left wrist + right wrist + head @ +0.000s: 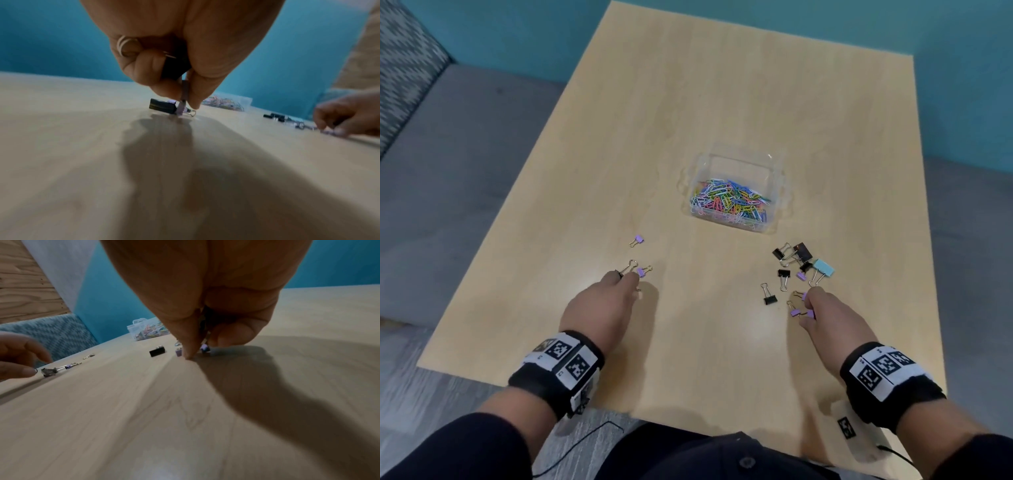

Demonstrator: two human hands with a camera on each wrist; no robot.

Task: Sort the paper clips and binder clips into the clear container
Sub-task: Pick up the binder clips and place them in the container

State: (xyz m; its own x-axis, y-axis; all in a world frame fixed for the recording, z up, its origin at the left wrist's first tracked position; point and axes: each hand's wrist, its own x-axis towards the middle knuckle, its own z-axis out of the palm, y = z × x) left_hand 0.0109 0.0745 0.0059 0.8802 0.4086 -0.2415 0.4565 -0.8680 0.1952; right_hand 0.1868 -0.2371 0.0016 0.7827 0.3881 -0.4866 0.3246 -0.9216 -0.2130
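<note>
Left grip point(180, 65) curled around black binder clip point(174, 68), pinching purple clip point(183, 97) on worktop point(722, 102). Right grip point(825, 311) pinching small purple clips point(795, 312); clear container point(777, 212) far.

Paper clips point(729, 200) in container point(777, 192), binder clips point(796, 270) nearer.

This looks like an office lounge or a waiting area. A pale wood-laminate table point(722, 102) lies under both hands, with a plain teal wall point(825, 20) beyond its far edge. Left of the left hand runs a grey upholstered bench seat point(465, 154) with a grey-and-white zigzag-patterned cushion back point(404, 68). Below the wrists lies grey carpet point(431, 394). A light plywood panel point(24, 280) stands behind the seat.
</note>
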